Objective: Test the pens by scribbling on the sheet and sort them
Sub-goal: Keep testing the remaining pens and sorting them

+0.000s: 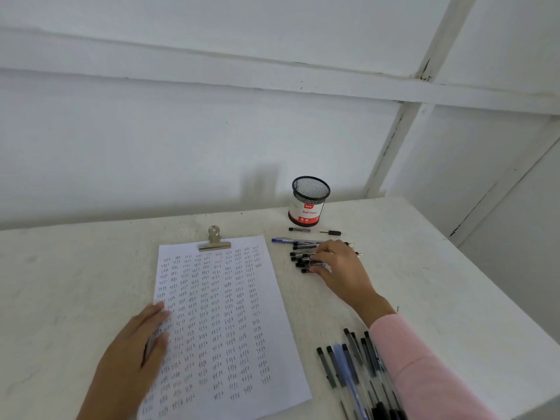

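Note:
A white sheet (224, 313) covered with rows of small ink scribbles lies on the table, held at its top by a metal clip (214, 240). My left hand (133, 353) rests flat on the sheet's left edge, fingers straight. My right hand (336, 265) reaches into a pile of capped pens (300, 253) to the right of the sheet's top, its fingers curled round one pen there. A second group of pens (354, 371) lies near the front right, partly hidden under my pink sleeve.
A black mesh pen cup (309, 201) with a red and white label stands behind the far pile. Two loose pen parts (315, 231) lie just in front of it. The white table (60, 283) meets a white wall at the back.

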